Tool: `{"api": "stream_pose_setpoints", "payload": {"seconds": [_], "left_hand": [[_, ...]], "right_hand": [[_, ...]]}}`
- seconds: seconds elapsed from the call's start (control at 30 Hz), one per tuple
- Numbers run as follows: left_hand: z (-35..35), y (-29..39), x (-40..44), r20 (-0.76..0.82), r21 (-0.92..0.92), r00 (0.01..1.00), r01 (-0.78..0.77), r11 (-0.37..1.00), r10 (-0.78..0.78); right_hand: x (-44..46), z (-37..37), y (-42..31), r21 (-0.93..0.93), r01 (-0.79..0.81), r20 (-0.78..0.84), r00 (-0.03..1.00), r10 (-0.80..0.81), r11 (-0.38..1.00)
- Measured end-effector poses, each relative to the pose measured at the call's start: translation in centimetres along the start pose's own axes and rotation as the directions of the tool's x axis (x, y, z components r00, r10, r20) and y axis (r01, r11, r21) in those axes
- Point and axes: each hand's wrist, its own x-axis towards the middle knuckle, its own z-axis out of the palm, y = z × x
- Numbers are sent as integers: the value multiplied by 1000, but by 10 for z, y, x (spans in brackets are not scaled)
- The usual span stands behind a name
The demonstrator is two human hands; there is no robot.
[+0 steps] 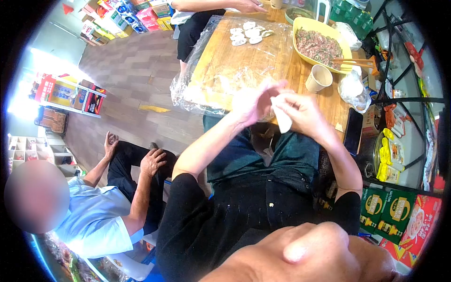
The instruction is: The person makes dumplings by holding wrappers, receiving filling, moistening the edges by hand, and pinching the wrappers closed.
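A white dough wrapper [283,118] hangs between my hands at the table's near edge. My right hand [300,110] pinches it from the right. On the other side my left hand [256,101] has its fingers curled at the wrapper's upper end; their tips are blurred by glare. Beyond my hands stands a yellow bowl [299,28] of minced filling [319,47], with wooden chopsticks [352,61] across its rim. Several white dumplings [252,33] lie on clear plastic film [206,56] over the wooden table [225,58].
A paper cup [319,78], a plastic bag [353,89] and a dark phone [353,131] are at the right. A seated person [98,211] is at the left; another person's hand [251,6] is across the table. Shelves with packages [392,155] stand at the right.
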Motion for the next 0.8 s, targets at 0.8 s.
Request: {"api": "stream_pose_setpoints", "payload": {"seconds": [0.8], "left_hand": [[33,-28,-98,-12,-680,960,197,706,-280]], "right_hand": [[-25,-201,68,-139,-423,-676,701,226,895]]}}
